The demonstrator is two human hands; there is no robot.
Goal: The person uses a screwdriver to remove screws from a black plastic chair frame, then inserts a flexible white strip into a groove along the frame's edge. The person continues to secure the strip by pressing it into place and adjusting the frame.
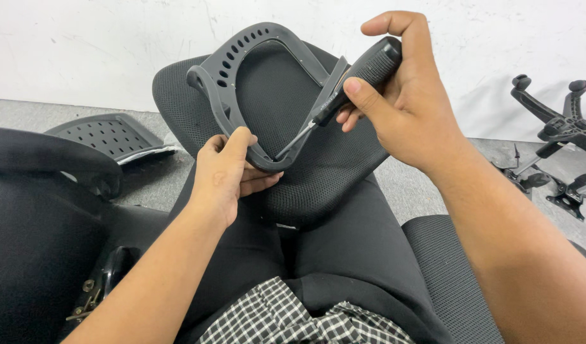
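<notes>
Holding the grey frame [242, 70] on the mesh chair pad [344, 159] in the lap, the left hand [226, 175] has its fingers pinching the frame's bottom edge. The right hand [404, 105] has its fingers wrapped tight round the screwdriver [353, 83]. I think it helps to keep the tip straight in the hole and push gently.
</notes>
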